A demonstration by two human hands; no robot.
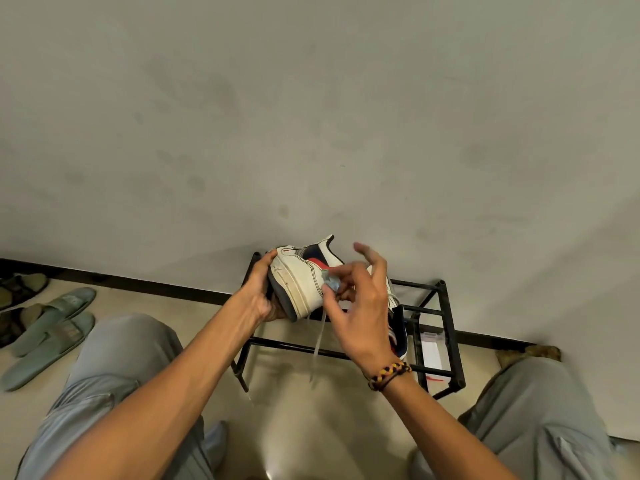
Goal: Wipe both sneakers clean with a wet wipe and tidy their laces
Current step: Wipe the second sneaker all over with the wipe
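Note:
A white sneaker (301, 277) with red and navy panels is held up on its side above the black shoe rack (446, 306). My left hand (259, 292) grips its sole end from the left. My right hand (363, 299) pinches a small crumpled wet wipe (330, 280) against the sneaker's white side, with the other fingers spread. A loose grey lace (318, 344) hangs down from the shoe. A second sneaker (400, 334), navy inside, sits on the rack mostly hidden behind my right hand.
A white packet (433, 351) lies on the right part of the rack. Green slippers (52, 327) and darker sandals (20, 289) lie on the floor at the left. The wall stands right behind the rack. My knees in grey trousers flank the floor in front.

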